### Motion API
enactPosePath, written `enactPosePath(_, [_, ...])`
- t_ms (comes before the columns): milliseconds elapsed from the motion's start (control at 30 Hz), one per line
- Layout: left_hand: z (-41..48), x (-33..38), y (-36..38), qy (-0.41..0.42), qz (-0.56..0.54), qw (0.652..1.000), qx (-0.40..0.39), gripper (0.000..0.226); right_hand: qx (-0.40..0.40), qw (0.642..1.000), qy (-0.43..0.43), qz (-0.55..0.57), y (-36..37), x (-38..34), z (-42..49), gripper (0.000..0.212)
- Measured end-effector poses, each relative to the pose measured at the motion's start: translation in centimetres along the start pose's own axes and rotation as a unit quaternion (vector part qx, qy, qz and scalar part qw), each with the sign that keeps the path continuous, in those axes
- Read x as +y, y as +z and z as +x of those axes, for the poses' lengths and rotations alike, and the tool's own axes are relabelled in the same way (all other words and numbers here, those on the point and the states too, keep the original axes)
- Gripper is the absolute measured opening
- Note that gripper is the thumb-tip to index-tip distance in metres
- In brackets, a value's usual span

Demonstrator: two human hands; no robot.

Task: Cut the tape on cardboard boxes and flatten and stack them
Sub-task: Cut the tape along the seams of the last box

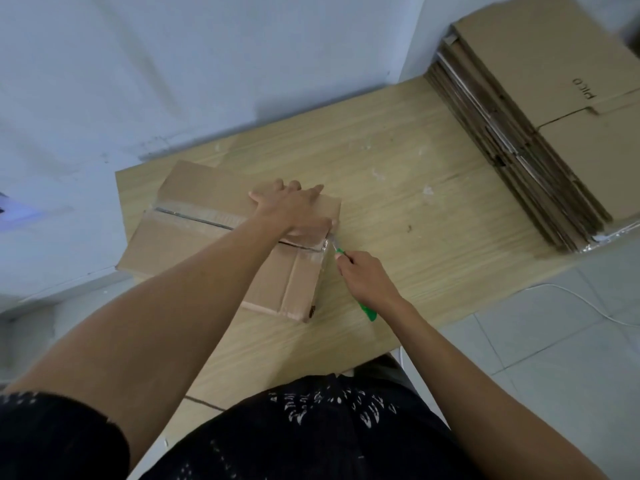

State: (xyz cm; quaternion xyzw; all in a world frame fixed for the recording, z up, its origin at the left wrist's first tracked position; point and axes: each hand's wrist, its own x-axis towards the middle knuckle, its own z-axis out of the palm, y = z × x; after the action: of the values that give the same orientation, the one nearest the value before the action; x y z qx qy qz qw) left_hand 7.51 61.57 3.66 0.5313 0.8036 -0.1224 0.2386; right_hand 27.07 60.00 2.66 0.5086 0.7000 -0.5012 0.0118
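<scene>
Matt cardboard box, glossy clear tape; table looks wood-grain laminate.

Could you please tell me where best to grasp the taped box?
Probably its near edge, from the person's side: the box lies low and wide, the left hand presses its top, and the cutter works its right end.

On my feed the left arm runs bare from the lower left up to the centre of the frame. The left hand lies palm down, fingers straight and slightly spread, pressing on the box. The right arm comes in from the lower right. The right hand, just right of centre, grips the cutter, knuckles up, just below the left thumb.
</scene>
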Motion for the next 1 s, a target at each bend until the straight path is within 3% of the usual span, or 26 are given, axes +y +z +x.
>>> enactPosePath(333, [-0.4, 0.0, 0.7, -0.006, -0.025, 1.0, 0.016, 0.094, -0.077, 0.997, 0.014, -0.007, 0.4, -0.2, -0.6, 0.036])
enactPosePath(467, [-0.6, 0.1, 0.9, -0.001, -0.039, 0.999, 0.024, 0.093, -0.083, 0.993, 0.043, 0.067, 1.1, 0.9, -1.4, 0.032])
enactPosePath(567, [-0.8, -0.1, 1.0, 0.007, -0.054, 0.998, 0.024, 0.094, -0.138, 0.987, 0.048, 0.065, 0.8, 1.0, -2.0, 0.034])
enactPosePath(700, [-1.8, -0.4, 2.0, 0.022, -0.143, 0.986, 0.076, 0.087, -0.075, 0.989, 0.026, 0.124, 0.4, 1.7, -3.0, 0.036])
enactPosePath(800, [-5.4, -0.5, 4.4, 0.022, -0.209, 0.965, 0.16, 0.088, -0.011, 1.0, -0.021, 0.021, -0.5, 2.7, -3.1, 0.031])
enactPosePath(933, [-10.6, -0.2, 8.7, 0.02, -0.163, 0.968, 0.191, 0.115, 0.059, 0.987, -0.085, -0.126, -1.1, 4.1, -3.2, 0.034])
enactPosePath(1000, [-11.7, 0.1, 10.0, 0.015, -0.177, 0.962, 0.209, 0.114, 0.06, 0.974, -0.112, -0.185, -1.1, 4.4, -3.5, 0.038])
